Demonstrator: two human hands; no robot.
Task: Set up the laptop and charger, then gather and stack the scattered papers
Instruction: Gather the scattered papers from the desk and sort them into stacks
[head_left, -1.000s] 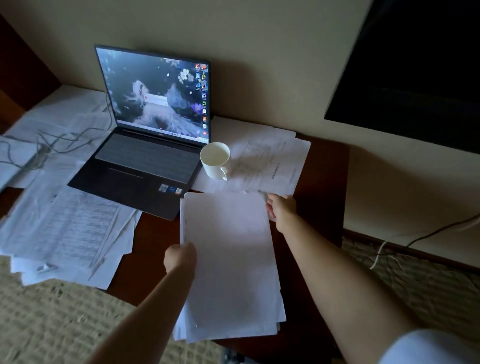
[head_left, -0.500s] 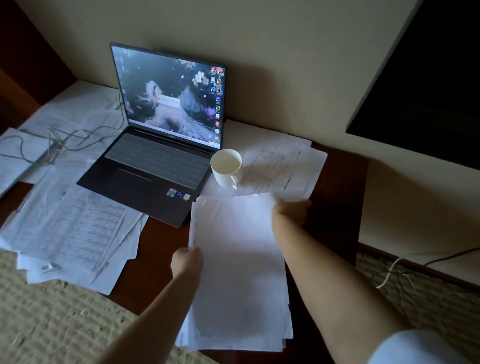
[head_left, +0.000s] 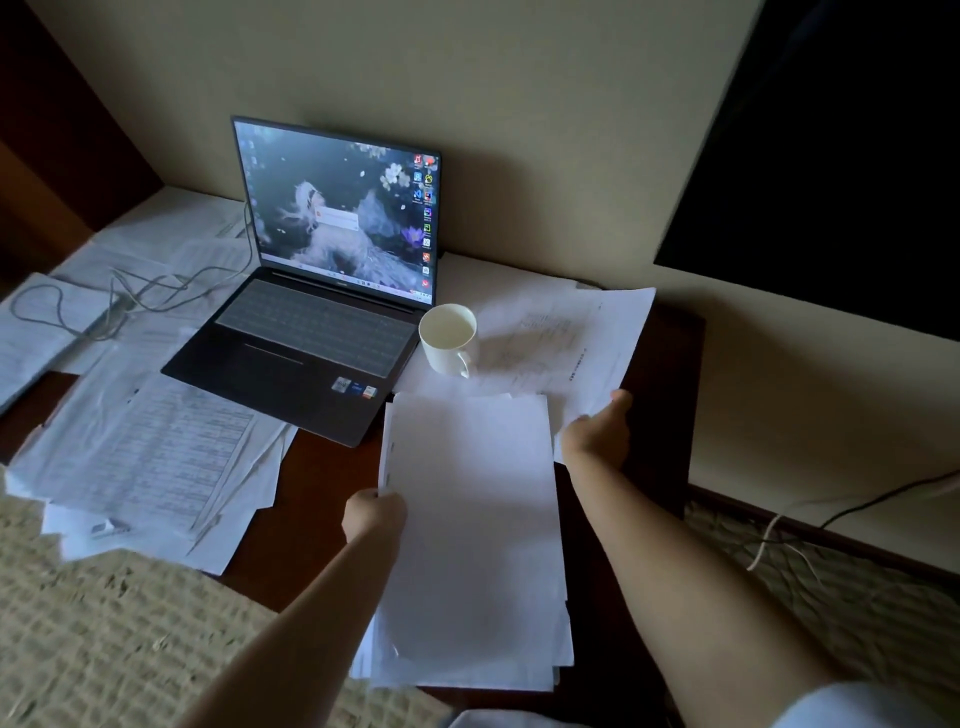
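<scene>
Two hands are busy over the dark wooden worktop (head_left: 670, 395): the left hand (head_left: 375, 517) pinches the near left edge of a thick stack of white paper sheets (head_left: 470, 530) lying at the front of the worktop, while the right hand (head_left: 597, 434), which half a second ago sat at the stack's far right corner, has reached further right and now curls around the near corner of a loose printed sheet (head_left: 582, 338), lifting that edge slightly. This sheet lies just beside a white ceramic mug (head_left: 448, 338), so pulling it toward the stack probably risks nudging the mug. An open dark grey laptop (head_left: 311, 312) stands lit at the back, with a thin grey charger cable (head_left: 150, 291) trailing left over more scattered printed papers (head_left: 150, 457). Laptop setup looks done; gathering is only partly done, with the left pile untouched.
</scene>
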